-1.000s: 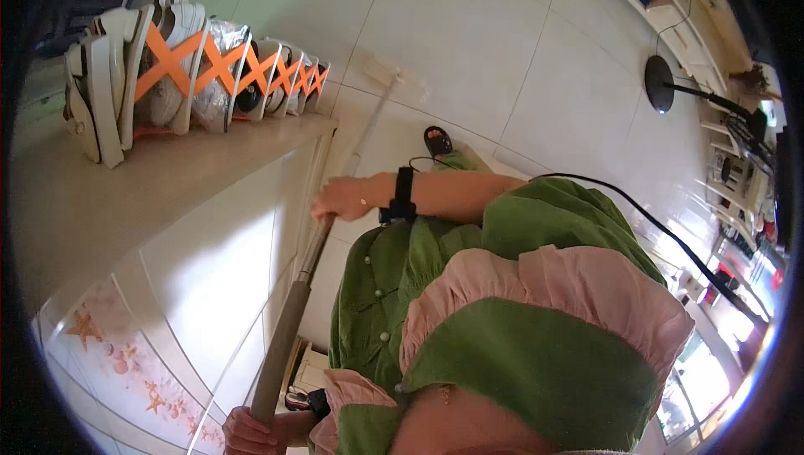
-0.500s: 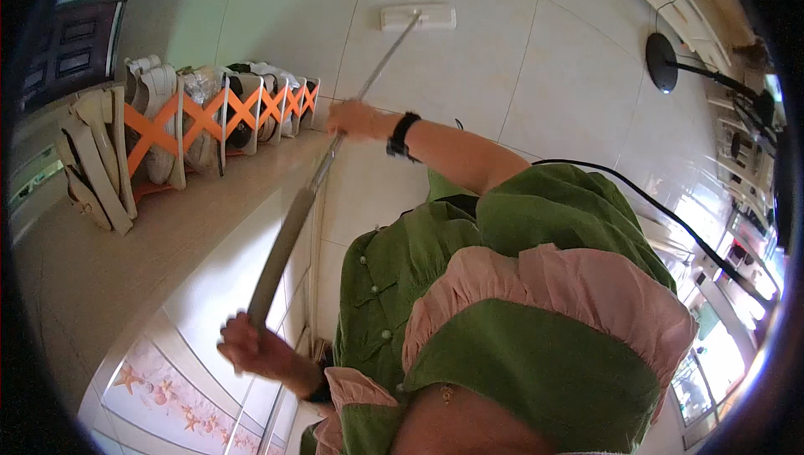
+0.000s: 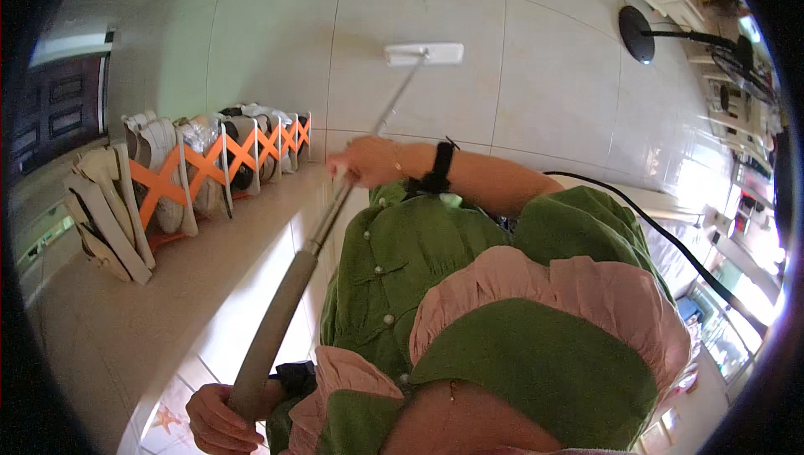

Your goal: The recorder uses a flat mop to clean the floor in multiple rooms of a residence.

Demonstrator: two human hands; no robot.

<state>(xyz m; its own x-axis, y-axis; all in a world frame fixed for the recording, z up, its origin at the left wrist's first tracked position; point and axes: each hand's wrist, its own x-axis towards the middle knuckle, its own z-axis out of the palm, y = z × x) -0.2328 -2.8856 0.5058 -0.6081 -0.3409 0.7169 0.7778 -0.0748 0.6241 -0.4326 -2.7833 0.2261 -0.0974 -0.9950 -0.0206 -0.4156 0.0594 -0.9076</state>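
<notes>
A flat mop with a long metal pole (image 3: 333, 209) slants across the view. Its white rectangular head (image 3: 424, 54) lies on the pale tiled floor. At the lower left, my left hand (image 3: 224, 421) is wrapped round the end of the grey-brown handle grip (image 3: 274, 329). Farther up, my right hand (image 3: 365, 162) closes round the metal pole above that grip, its forearm reaching in from the right. Each wrist wears a black band.
On a ledge (image 3: 113, 329) at left stands an expanding shoe rack (image 3: 201, 167) with orange cross-slats, holding several shoes. A dark door (image 3: 63, 103) is beyond it. A black round stand base (image 3: 636, 35) rests on the floor at upper right. A black cable (image 3: 662, 229) arcs past my right side.
The mop head has come nearer, a little lower in view. Both hands have drawn back toward me with the pole, the left one going down and leftward.
</notes>
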